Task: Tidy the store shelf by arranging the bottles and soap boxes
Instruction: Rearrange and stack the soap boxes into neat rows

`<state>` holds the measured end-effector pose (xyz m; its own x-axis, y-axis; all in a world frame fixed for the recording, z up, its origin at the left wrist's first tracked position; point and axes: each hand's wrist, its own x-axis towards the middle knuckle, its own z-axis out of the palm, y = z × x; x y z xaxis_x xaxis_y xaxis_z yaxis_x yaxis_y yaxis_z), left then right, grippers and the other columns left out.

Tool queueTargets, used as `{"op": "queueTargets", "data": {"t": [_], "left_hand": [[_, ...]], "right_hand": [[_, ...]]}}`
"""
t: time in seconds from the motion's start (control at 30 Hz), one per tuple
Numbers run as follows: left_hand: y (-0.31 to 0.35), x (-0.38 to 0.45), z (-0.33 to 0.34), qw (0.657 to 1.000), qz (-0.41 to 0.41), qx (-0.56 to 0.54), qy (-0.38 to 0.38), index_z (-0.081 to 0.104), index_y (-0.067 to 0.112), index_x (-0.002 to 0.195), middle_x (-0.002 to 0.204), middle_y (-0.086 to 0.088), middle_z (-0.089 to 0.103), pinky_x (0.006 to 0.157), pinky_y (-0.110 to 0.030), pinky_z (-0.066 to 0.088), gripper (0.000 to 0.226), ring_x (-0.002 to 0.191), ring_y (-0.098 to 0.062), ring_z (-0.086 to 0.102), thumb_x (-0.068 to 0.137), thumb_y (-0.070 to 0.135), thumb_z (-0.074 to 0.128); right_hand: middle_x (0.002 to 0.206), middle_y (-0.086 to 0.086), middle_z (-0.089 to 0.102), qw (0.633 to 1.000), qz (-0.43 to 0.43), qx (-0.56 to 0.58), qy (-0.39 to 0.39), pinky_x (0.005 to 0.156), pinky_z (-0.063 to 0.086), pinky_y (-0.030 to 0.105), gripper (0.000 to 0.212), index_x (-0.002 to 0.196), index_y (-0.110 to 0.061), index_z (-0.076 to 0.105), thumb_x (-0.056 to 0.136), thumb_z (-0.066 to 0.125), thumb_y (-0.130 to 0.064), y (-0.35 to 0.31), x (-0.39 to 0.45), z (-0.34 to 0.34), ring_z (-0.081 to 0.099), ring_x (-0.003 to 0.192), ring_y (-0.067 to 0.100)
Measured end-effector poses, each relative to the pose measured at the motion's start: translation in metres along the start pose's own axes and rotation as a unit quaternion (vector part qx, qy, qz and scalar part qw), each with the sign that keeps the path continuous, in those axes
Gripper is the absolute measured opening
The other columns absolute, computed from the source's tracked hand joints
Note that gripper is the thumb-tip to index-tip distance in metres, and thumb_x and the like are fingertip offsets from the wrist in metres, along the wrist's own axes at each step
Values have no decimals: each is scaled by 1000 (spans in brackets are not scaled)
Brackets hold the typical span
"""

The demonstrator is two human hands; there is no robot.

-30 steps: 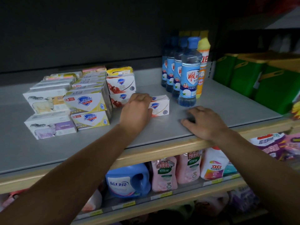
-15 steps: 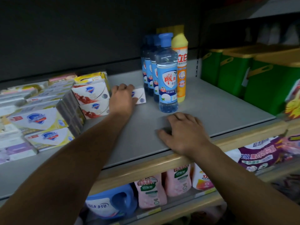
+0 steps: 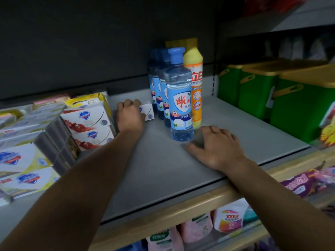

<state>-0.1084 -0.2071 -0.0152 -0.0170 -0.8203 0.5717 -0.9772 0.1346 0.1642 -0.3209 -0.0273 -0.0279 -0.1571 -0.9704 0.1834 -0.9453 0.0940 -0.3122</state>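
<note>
Gripping half-hidden soap box (image 3: pixel 148 111), left hand (image 3: pixel 129 118); right hand (image 3: pixel 218 147) flat, grip relaxed.

Viewpoint: worn on the person's head, at about shelf height.
Facing: forward and slightly down onto the grey shelf (image 3: pixel 163 169).
Nearness: close, both forearms reach in from the bottom edge.
Views: one only, wide-angle.
</note>
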Motion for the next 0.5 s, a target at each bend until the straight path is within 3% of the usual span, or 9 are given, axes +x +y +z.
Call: {"op": "queueTargets", "data": {"t": [0.07,0.17,0.33,0.5], "left_hand": [[0,3,6,1000,-6,-22,7,57,14,127,124,-15,56,94,-43,39,43,116,-36,42,85,21,66],[-2,9,12,999,-15,-47,10,57,16,127,124,-14,54,97,-43,38,44,118,-36,40,85,20,66],[-5,21,17,999,-6,-50,7,58,14,126,121,-15,56,94,-40,38,43,115,-36,41,84,18,67],[-2,33,25,1000,-8,-19,-6,53,15,129,126,-14,53,95,-42,40,43,119,-35,39,88,17,63]], "right_hand": [[129,2,56,992,3,113,58,90,43,30,62,129,-22,53,83,58,-63,-4,12,-5,53,116,24],[110,-11,60,957,-30,254,134,71,40,17,49,119,-26,57,79,72,-49,-19,29,-12,56,96,8],[109,-8,68,938,-44,303,160,81,54,35,41,113,-22,58,80,74,-40,-26,41,7,64,92,13],[105,-12,68,928,-43,325,177,74,51,25,36,111,-28,59,80,72,-41,-22,44,18,64,87,6]]}}
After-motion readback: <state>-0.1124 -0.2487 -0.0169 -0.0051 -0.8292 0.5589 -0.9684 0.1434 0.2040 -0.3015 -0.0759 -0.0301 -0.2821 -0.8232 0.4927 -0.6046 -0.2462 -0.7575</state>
